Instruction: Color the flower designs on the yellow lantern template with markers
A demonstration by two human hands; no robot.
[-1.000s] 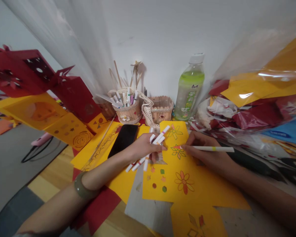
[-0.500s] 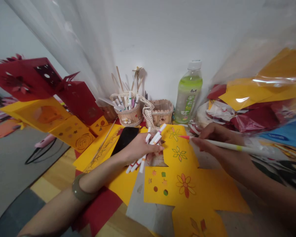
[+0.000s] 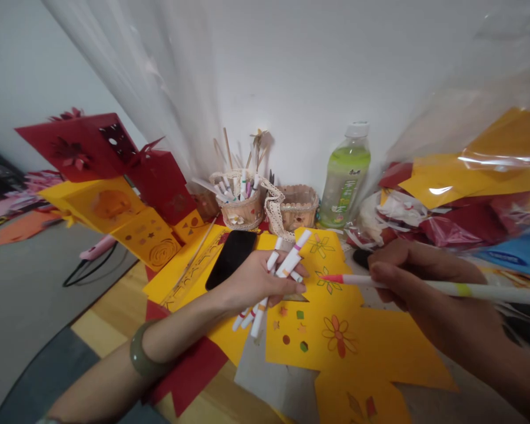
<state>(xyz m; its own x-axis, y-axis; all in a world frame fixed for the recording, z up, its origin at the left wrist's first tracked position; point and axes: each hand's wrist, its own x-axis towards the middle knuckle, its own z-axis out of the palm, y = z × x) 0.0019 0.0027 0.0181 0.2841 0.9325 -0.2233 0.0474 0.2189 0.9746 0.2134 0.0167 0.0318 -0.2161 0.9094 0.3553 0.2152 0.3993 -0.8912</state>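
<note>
Several white felt-tip markers [image 3: 287, 265] with coloured bands are bunched in my left hand [image 3: 265, 277], its fingers wrapped round them over the yellow paper. In my right hand [image 3: 406, 282] is a white marker with a pink-red brush tip [image 3: 333, 278], pinched near the tip end. That tip lies over the middle flower drawing [image 3: 329, 281], which has green outlines and some reddish petals; whether it touches the paper I cannot tell. The cross-shaped yellow paper [image 3: 380, 335] also bears an orange-petalled flower [image 3: 339, 335] and small coloured shapes [image 3: 300, 315].
Behind the paper stand a basket of markers [image 3: 242, 211], a second wooden basket [image 3: 298, 206] and a green drink bottle [image 3: 347, 176]. A black phone [image 3: 232, 259] lies left of the markers. Red and yellow paper boxes [image 3: 159, 182] stand left; a clear bag of paper scraps [image 3: 472, 182] sits right.
My right hand has brought the pink-red tip down from the top flower to the middle one. The left hand keeps its bunch of markers. The whole view has shifted slightly.
</note>
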